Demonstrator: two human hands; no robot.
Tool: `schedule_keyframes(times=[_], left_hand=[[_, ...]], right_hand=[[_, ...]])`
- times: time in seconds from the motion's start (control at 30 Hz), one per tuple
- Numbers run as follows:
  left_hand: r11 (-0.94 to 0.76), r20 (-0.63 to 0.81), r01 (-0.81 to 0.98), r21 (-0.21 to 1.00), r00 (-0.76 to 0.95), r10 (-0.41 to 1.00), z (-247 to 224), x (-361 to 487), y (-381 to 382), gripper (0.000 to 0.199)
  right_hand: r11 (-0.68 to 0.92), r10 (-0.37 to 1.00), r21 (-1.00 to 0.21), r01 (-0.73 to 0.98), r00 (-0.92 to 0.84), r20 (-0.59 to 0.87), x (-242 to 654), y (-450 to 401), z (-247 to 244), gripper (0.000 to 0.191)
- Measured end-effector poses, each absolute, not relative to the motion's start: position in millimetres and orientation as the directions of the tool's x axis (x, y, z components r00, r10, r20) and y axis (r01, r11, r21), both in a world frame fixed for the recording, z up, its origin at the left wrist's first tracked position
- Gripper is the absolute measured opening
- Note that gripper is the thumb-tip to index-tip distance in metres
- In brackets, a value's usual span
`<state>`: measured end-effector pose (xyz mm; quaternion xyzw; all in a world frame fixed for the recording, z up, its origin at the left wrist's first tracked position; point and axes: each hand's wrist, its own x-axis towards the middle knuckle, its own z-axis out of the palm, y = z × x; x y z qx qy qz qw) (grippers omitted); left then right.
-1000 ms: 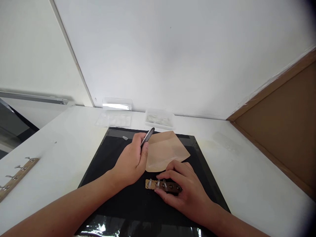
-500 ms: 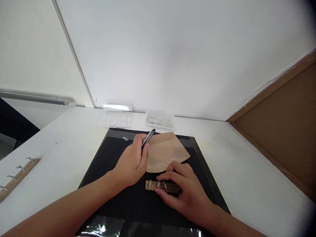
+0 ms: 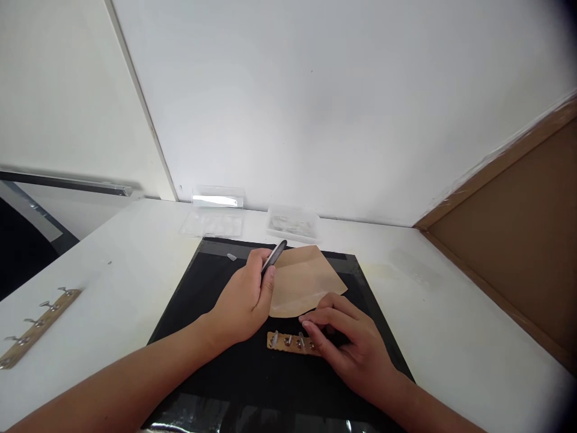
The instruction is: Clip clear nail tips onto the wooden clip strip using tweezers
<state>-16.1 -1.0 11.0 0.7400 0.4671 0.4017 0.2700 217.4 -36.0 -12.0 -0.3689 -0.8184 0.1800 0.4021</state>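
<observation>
Since the earlier frame, my right hand (image 3: 356, 346) has moved off the clear upright pieces of the short wooden strip with round metal mounts (image 3: 282, 346), exposing more of its middle. Its thumb and forefinger are drawn together beside the strip's far edge; I cannot tell whether anything is between them. The strip lies on the black rectangular mat (image 3: 243, 373), nearer me than the tan paper sheet (image 3: 302, 276). My left hand (image 3: 241, 300) remains closed on a slim dark oblong object with a pale edge (image 3: 274, 256). A small loose translucent piece (image 3: 231, 257) lies near the mat's far edge.
</observation>
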Motion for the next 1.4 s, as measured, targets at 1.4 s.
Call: schedule_keyframes(times=[1.4], left_hand=[[-0.05, 0.005, 0.094, 0.994, 0.422, 0.906, 19.4, -6.6, -8.2, 0.039]], right_hand=[[0.641, 0.752, -0.699, 0.317, -0.075, 0.655, 204.5, -4.2, 0.3, 0.011]])
